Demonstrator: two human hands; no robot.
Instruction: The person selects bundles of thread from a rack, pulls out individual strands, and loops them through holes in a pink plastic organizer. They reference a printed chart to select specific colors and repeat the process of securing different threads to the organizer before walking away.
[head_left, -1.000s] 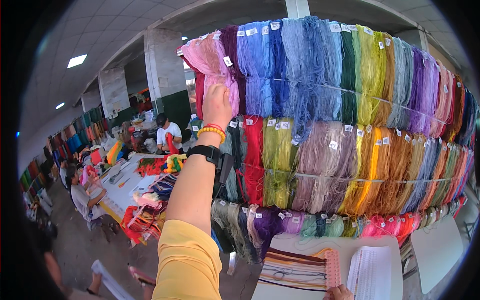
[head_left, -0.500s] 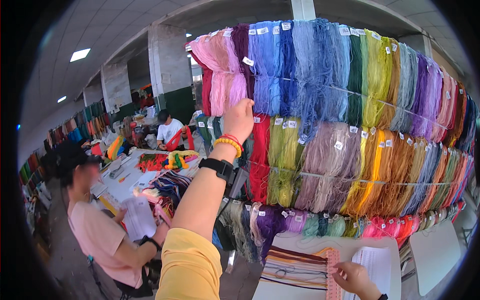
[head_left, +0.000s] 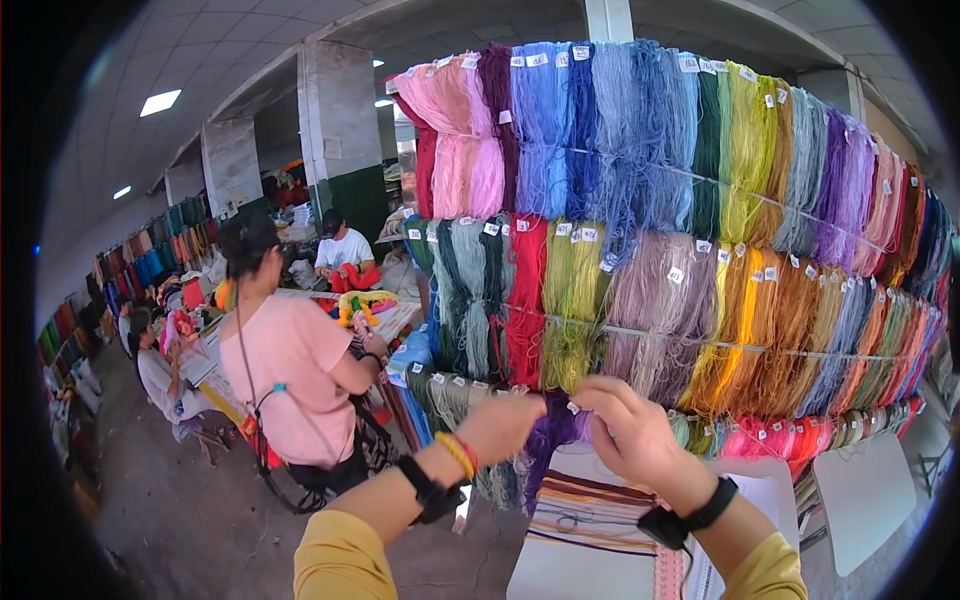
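My left hand (head_left: 505, 425) is in front of the lowest rack row, fingertips pinched together; any strand in them is too fine to make out. Close to its right is my right hand (head_left: 635, 440), fingers bent and thumb apart, with nothing visible in it. A purple yarn skein (head_left: 548, 445) hangs just behind both hands. Below them, a row of brown, yellow and dark threads (head_left: 590, 515) lies on a white tabletop (head_left: 540, 575), running to a pink perforated strip (head_left: 668, 575). My right forearm partly covers the strip and a printed sheet (head_left: 707, 578).
Tagged yarn skeins hang in tiers on a rack (head_left: 690, 175) ahead. A pale board (head_left: 865, 500) stands at right. On the left, a co-worker in a pink shirt (head_left: 290, 370) stands by a long table (head_left: 215, 370); other people sit farther back.
My left hand has come down from the upper skeins, and my right hand has risen from the pink strip to meet it. The co-worker in pink has turned and moved right.
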